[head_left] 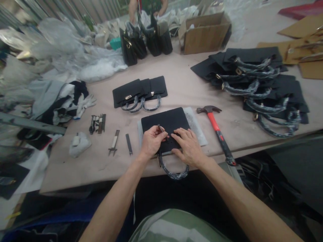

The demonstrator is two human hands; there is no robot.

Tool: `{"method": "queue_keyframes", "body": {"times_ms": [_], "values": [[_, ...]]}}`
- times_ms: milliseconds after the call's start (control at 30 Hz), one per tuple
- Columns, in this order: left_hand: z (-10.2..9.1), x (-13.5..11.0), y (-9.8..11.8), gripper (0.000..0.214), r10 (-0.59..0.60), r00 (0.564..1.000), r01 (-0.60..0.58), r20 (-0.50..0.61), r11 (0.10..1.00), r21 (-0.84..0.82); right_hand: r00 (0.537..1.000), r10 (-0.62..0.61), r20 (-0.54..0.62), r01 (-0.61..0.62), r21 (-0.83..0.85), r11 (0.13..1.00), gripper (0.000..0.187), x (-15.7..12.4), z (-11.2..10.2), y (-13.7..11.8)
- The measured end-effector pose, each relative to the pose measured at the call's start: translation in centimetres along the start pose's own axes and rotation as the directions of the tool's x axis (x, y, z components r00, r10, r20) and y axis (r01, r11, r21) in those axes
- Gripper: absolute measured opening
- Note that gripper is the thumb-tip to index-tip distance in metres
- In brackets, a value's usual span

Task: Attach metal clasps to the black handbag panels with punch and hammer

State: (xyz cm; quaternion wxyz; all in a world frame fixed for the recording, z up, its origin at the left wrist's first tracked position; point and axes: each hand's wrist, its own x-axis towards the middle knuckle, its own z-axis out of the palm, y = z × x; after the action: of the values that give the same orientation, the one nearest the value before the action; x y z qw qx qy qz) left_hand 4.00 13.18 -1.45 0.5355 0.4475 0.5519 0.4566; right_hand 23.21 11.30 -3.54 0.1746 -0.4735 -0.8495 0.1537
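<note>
A black bag panel (164, 117) lies flat in front of me on a pale slab (195, 126). Its plastic-wrapped handle (176, 175) hangs toward my body over the table edge. Pinched in the fingers of my left hand (153, 141) is a small dark metal punch (160, 128), held above the panel, its lower end hidden by the fingers. My right hand (188, 144) rests on the panel with fingers spread and nothing in them. To the right lies a claw hammer (214, 122) with a red and black grip.
Left of the panel lie a dark flat punch (129, 144), a pronged tool (114, 143) and several small metal tools (97, 123). Black panels (140, 90) lie behind, with a larger stack (254, 74) at right. Finished-looking bags (145, 42), a cardboard box (205, 35) and another person (148, 6) are farther back.
</note>
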Motion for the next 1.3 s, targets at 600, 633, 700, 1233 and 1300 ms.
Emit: {"method": "queue_keyframes", "body": {"times_ms": [600, 633, 700, 1233, 1300], "values": [[0.5, -0.4, -1.5, 0.003, 0.177, 0.983, -0.185, 0.056, 0.957, 0.222, 0.998, -0.024, -0.053, 0.026, 0.039, 0.999, 0.055, -0.1, 0.7, 0.3], [0.4, -0.5, -1.5, 0.003, 0.201, 0.977, -0.211, 0.066, 0.941, 0.264, 0.997, -0.038, -0.062, 0.043, 0.077, 0.996, 0.055, -0.1, 0.6, 0.5], [0.3, -0.6, -1.4, 0.007, 0.259, 0.961, -0.277, 0.096, 0.890, 0.363, 0.991, -0.054, -0.122, 0.078, 0.202, 0.976, 0.054, -0.1, 0.2, 1.3], [0.4, -1.4, -3.2, 0.012, 0.477, 0.848, -0.516, 0.233, 0.637, 0.573, 0.553, 0.761, 0.339, -0.776, 0.542, 0.323, 0.011, -1.7, -8.6, 8.0], [0.5, -1.4, -3.3, 0.013, 0.480, 0.848, -0.515, 0.226, 0.641, 0.569, 0.578, 0.727, 0.371, -0.759, 0.573, 0.311, 0.008, -1.1, -9.8, 6.0]]}}
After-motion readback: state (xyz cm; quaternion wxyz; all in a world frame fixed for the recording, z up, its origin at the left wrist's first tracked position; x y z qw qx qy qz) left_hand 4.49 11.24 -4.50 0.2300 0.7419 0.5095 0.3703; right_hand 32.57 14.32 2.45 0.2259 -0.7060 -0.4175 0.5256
